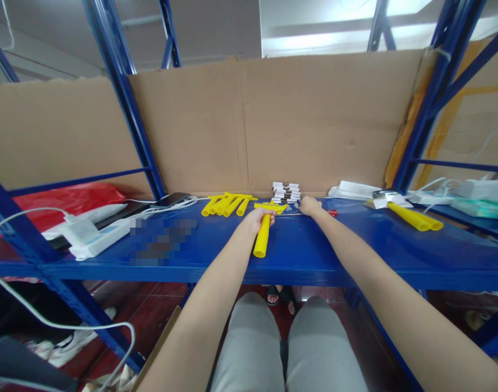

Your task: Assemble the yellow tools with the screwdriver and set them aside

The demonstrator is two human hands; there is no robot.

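Observation:
My left hand point(256, 219) is closed around a yellow T-shaped plastic scraper handle point(262, 239), its round grip end toward me and its crosspiece facing away. My right hand point(309, 206) reaches to small shiny metal pieces point(293, 207) on the shelf, just right of that crosspiece. Its fingers are curled together, and whatever lies between them is hidden. Beside this hand lies a screwdriver with a red handle point(332, 213). Behind both hands stands a stack of small white and dark pieces point(286, 191). To the left, several more yellow scraper handles point(226, 204) lie in a row.
At the right of the blue shelf point(228, 256) lie yellow-handled scrapers point(414, 216) with metal heads, near a clear plastic wrapper point(354, 190). A white power strip point(104, 238) and a dark phone point(173, 200) sit at the left. Cardboard point(314, 120) walls the back; blue posts flank it.

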